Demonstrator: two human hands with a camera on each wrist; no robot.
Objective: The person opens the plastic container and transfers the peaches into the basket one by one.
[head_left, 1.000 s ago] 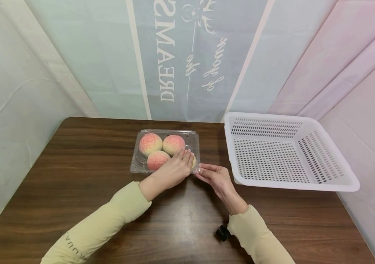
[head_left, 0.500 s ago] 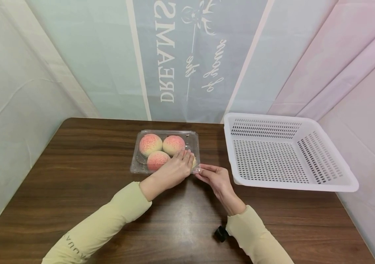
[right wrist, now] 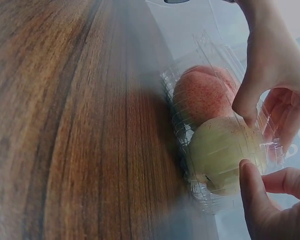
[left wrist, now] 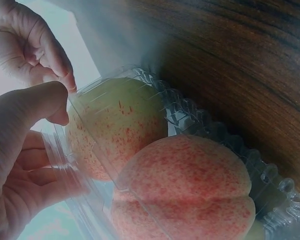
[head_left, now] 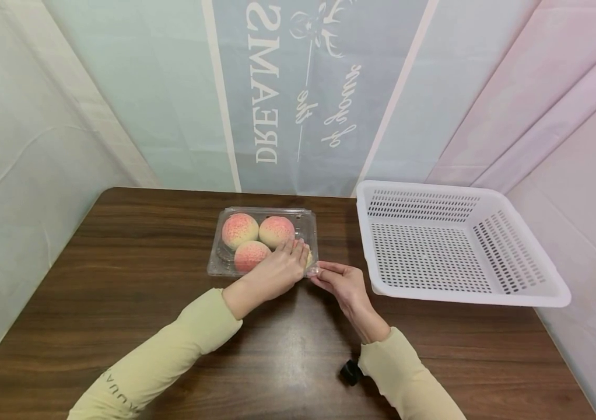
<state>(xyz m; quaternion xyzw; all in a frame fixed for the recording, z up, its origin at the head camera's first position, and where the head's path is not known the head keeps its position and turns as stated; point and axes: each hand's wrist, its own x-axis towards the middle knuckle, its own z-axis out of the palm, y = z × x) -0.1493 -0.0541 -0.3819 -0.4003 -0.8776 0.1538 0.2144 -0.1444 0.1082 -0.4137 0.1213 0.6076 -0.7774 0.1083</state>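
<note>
A clear plastic clamshell box (head_left: 305,220) lies on the brown table with its lid over several pink-and-yellow peaches (head_left: 240,231). My left hand (head_left: 279,263) holds the box at its near right part, fingers over the lid and partly covering one peach. In the left wrist view, the left thumb touches the lid's edge beside a greenish peach (left wrist: 120,117). At the near right corner, my right hand (head_left: 349,289) pinches the box's rim between thumb and fingers. The right wrist view has the right thumb (right wrist: 252,185) in front of the plastic.
A white perforated plastic basket (head_left: 466,296) stands to the right of the box, with nothing inside. A small black object (head_left: 350,372) is beside the right sleeve cuff. Behind the table (head_left: 135,245) hangs a fabric backdrop (head_left: 298,175) with mirrored lettering.
Both hands keep their places on the box. The right sleeve and the black object beside it have shifted very slightly left.
</note>
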